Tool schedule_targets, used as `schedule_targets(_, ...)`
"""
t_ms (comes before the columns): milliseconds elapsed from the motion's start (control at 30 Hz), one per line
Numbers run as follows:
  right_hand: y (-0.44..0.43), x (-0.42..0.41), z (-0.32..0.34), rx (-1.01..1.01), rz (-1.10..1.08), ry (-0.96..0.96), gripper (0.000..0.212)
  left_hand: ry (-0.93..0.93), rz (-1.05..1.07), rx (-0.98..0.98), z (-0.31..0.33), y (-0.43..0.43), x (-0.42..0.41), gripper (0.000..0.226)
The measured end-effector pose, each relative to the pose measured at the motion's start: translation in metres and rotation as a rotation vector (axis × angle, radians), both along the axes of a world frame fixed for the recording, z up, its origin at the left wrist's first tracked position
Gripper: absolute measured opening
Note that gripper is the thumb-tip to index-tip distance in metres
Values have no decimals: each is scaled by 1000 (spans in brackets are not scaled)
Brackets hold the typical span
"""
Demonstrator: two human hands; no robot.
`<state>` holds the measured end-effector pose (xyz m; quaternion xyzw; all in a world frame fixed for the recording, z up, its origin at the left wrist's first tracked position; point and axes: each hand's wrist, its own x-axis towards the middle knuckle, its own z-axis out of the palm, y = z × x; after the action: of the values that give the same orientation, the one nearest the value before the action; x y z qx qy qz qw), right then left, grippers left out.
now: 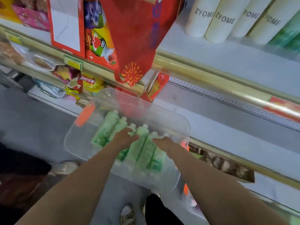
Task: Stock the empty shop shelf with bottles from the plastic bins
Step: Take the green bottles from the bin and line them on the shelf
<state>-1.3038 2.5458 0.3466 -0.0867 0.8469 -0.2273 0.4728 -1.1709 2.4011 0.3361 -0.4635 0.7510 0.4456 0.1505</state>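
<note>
bottles (142,146) fill the bin (184,122); left hand (124,139) and right hand (164,142) reach in.

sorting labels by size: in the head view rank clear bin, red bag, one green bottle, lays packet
clear bin
red bag
green bottle and lays packet: too alike to rank, packet farther away

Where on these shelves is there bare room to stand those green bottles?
The widest bare patch is the white shelf board behind the clear bin, right of the red carton, under the gold rail. A narrower strip lies before the ZYOME bottles. Crowded: the snack packs at left, and the bin itself, packed with green bottles.
</note>
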Motion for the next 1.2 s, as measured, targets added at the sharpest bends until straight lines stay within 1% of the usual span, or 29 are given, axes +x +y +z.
schedule_targets(100, -2, -2, -16, -25, -206, -133, 43, -38, -3, 28, -15, 2, -7, 63)
schedule_targets(267, -11, -7, -31, -21, -353, -299, 27, -119, -110, -57, -32, 3, -14, 64)
schedule_targets(300, -13, -8, -34, -12, -373, -312, 29, -129, -116, -63, -33, 1, -15, 64)
schedule_targets(333, -13, -9, -38, -6, -386, -322, 37, -136, -114, -61, -32, -2, -16, 63)
schedule_targets(400, -12, -10, -49, -6, -420, -369, 65, -140, -101, -42, -32, -8, -14, 63)
schedule_targets(433, -12, -10, -53, -3, -430, -389, 74, -136, -93, -12, -32, -8, -13, 62)
schedule_targets(467, -12, -11, -56, 3, -432, -393, 77, -117, -68, 54, -34, -7, -10, 58)
schedule_targets(567, -12, -13, -58, 40, -360, -406, 69, -9, 76, 289, -46, 4, -3, 47)
schedule_targets(633, -12, -15, -56, 47, -315, -409, 52, 5, 143, 339, -50, 1, -3, 49)
schedule_targets(700, -13, -17, -57, 45, -322, -431, 33, -2, 197, 365, -51, -7, -3, 54)
schedule_targets(800, -15, -18, -58, 77, -299, -420, 33, 13, 264, 371, -54, -12, -5, 55)
schedule_targets(867, -16, -19, -59, 89, -299, -453, 27, 3, 290, 371, -55, -10, -6, 55)
schedule_targets(900, -16, -20, -58, 101, -292, -447, 31, -3, 298, 380, -57, -9, -6, 55)
schedule_targets(967, -13, -21, -60, 137, -246, -387, 48, -6, 326, 439, -57, -8, -7, 55)
schedule_targets(1000, -12, -22, -62, 138, -231, -360, 49, 0, 354, 486, -56, -8, -7, 54)
schedule_targets(1033, -12, -23, -64, 130, -228, -352, 43, 10, 381, 530, -54, -8, -7, 53)
schedule_targets(1100, -14, -22, -65, 113, -243, -350, 22, 32, 433, 592, -49, -9, -5, 51)
schedule_targets(1133, -16, -21, -66, 114, -249, -341, 14, 45, 461, 608, -47, -11, -3, 50)
schedule_targets(1167, -17, -19, -65, 114, -242, -332, 14, 57, 488, 616, -45, -13, -1, 49)
schedule_targets(1200, -17, -17, -64, 109, -222, -331, 20, 66, 508, 618, -41, -16, 2, 48)
